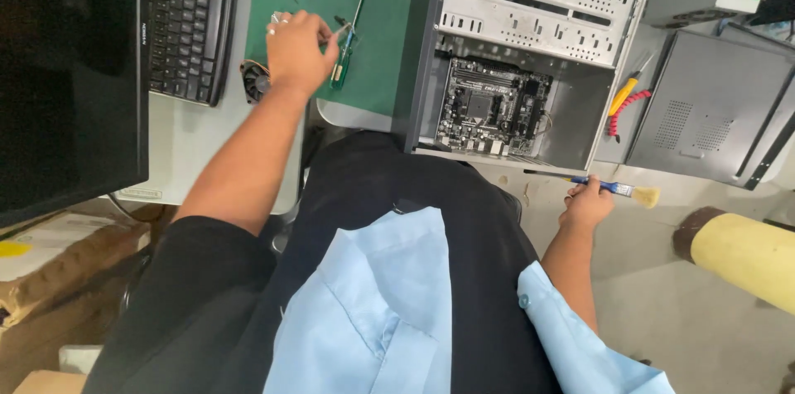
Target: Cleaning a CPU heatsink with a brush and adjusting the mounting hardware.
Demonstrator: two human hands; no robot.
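Brush (617, 188) level, bristles pointing right

A single camera, worn on the person's head, looks steeply down over the seated body, so the light blue shirt (373, 311) and dark lap fill the lower middle of the frame. It faces forward and down onto the desk (178, 145), whose far side runs along the top of the frame. The view is near enough that both forearms stretch up from the bottom edge: the left hand (296, 50) sits at upper centre-left, the right hand (586, 205) at centre-right. A monitor (70, 71) crowds the upper left, and an open computer case (522, 54) stands at upper centre-right. The floor (662, 294) shows lower right. No second view shares the scene.
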